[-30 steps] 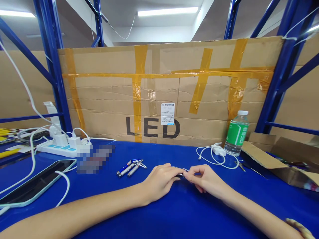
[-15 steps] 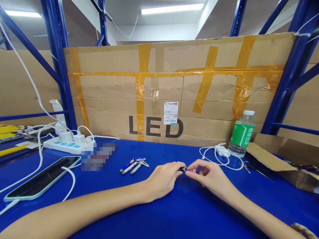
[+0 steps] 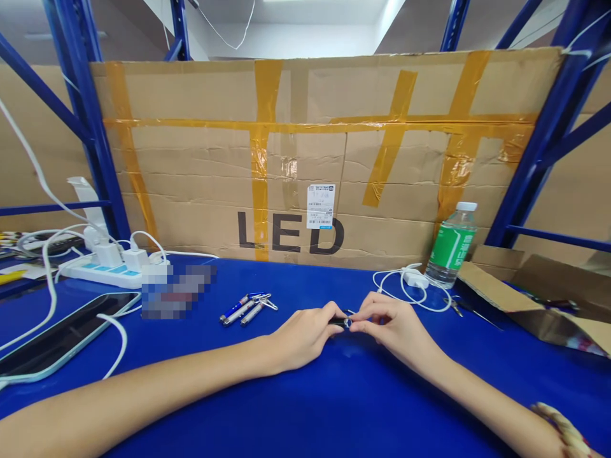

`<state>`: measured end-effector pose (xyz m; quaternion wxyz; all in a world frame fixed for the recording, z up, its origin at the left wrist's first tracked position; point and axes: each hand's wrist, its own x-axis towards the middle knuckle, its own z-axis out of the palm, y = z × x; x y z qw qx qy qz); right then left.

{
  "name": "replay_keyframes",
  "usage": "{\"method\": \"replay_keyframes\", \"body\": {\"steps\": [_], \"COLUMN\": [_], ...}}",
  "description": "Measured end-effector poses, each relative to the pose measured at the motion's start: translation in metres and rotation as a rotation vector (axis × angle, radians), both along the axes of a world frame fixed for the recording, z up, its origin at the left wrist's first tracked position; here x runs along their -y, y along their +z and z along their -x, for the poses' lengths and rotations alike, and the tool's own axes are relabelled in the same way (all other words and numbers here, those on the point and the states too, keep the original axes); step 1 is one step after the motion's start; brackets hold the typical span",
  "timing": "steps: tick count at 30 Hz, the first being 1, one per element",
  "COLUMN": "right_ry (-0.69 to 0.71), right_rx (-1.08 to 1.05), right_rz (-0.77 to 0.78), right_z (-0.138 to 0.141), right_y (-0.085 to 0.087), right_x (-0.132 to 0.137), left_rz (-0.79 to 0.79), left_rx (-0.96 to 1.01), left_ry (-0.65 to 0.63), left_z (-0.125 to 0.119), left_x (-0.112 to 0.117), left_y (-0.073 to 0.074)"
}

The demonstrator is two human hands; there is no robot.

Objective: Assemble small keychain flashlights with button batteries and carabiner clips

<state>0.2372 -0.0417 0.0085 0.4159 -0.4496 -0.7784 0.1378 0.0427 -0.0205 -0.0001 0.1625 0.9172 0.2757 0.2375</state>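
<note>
Both hands meet low over the blue table [image 3: 334, 394], at its middle. My left hand [image 3: 305, 334] is closed around a small dark cylindrical keychain light [image 3: 340, 321], of which only the end shows. My right hand [image 3: 389, 327] pinches the tip of that light with thumb and forefinger. Three similar small lights [image 3: 245, 307], blue and silver with key rings, lie together on the table to the left of my hands.
A taped cardboard panel marked LED [image 3: 310, 159] stands behind. At left lie a phone [image 3: 57, 340] on a white cable and a power strip [image 3: 102, 270]. At right stand a green-labelled water bottle [image 3: 451, 245], a white charger with cable [image 3: 413, 280] and an open cardboard box [image 3: 529, 299].
The view has shifted a little; both hands stay together at the small light, with the right fingers now closed tighter on its tip.
</note>
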Motion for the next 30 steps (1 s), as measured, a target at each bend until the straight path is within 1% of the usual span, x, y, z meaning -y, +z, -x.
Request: {"method": "replay_keyframes", "body": {"steps": [5, 10, 13, 18, 25, 30], "right_ry": [0.031, 0.111, 0.145, 0.153, 0.087, 0.071], "right_rx": [0.075, 0.105, 0.123, 0.113, 0.085, 0.024], "right_rz": [-0.101, -0.205, -0.225, -0.163, -0.06, 0.019], "right_z": [-0.0028, -0.0021, -0.0024, -0.0012, 0.0041, 0.0057], "right_y": [-0.0018, -0.0011, -0.0003, 0.0006, 0.0039, 0.0043], "right_x": [0.0023, 0.0051, 0.0059, 0.006, 0.0085, 0.0079], "left_rz": [0.034, -0.003, -0.023, -0.065, -0.145, -0.218], "left_rx": [0.017, 0.012, -0.002, -0.003, -0.018, 0.035], "left_ry": [-0.015, -0.038, -0.049, -0.064, -0.062, -0.041], "left_z": [0.0003, 0.0016, 0.0021, 0.0028, 0.003, 0.0025], "left_x": [0.0026, 0.0023, 0.0009, -0.0006, -0.0005, -0.0004], "left_y": [0.0025, 0.0007, -0.0014, -0.0035, -0.0034, -0.0048]}}
